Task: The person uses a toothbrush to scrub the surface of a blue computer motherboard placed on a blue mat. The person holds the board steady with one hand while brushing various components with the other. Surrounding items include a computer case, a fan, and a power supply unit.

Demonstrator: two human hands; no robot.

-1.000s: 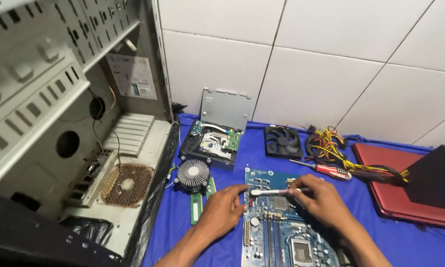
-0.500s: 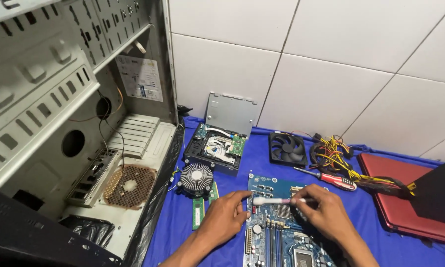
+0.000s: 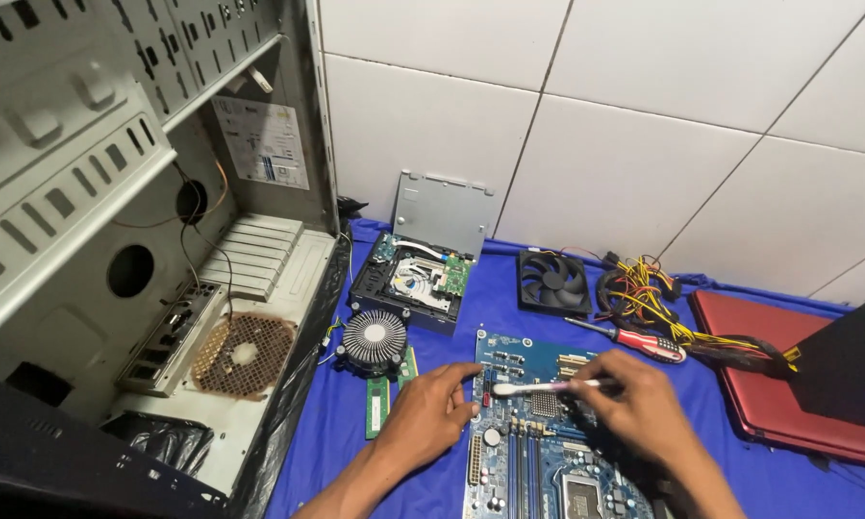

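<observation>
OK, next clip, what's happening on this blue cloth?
A person is working on a blue motherboard. The right hand holds a white toothbrush with its bristles on the board, while the left hand steadies the board's edge. An open computer case, a cooler fan and a red screwdriver lie nearby.

Glossy wall tiles (image 3: 644,58), matt cloth (image 3: 432,481)

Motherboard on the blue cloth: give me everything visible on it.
The motherboard is a blue circuit board lying flat on the blue cloth, its near part cut off by the frame. Dark slots and a metal socket show. The left hand rests at its left edge; the right hand holds a toothbrush over it.
</observation>
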